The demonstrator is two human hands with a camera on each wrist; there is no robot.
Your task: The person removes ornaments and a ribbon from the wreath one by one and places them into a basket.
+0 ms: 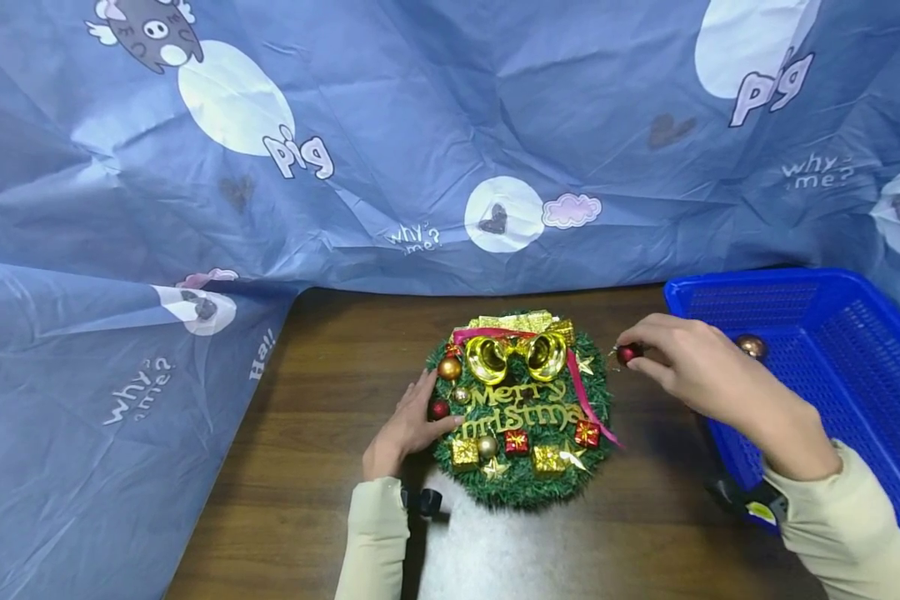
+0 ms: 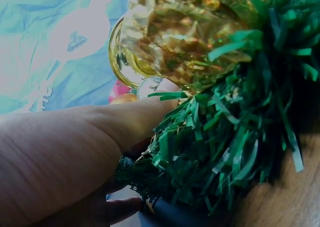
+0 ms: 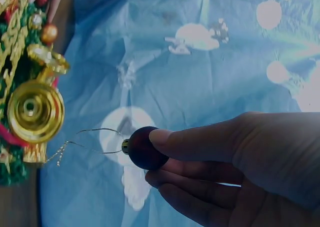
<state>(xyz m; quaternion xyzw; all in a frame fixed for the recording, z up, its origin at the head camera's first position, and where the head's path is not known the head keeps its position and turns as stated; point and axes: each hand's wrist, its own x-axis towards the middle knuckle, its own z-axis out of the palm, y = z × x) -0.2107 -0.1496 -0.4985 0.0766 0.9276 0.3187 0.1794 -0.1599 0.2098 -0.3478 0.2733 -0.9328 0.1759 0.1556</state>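
A round green Christmas wreath lies on the wooden table, with gold bells, gold "Merry Christmas" lettering, small gift boxes and baubles on it. My left hand grips its left rim, the thumb over the greenery and the fingers along the outer side. Beyond the wreath's right edge, my right hand holds a dark red bauble between thumb and fingers. A thin gold string loop hangs from the bauble's cap, pointing toward the wreath. Part of the lettering is covered by a red ribbon.
A blue plastic basket stands on the right, partly behind my right arm, with a bronze bauble inside. Blue printed cloth hangs behind and to the left of the wooden table.
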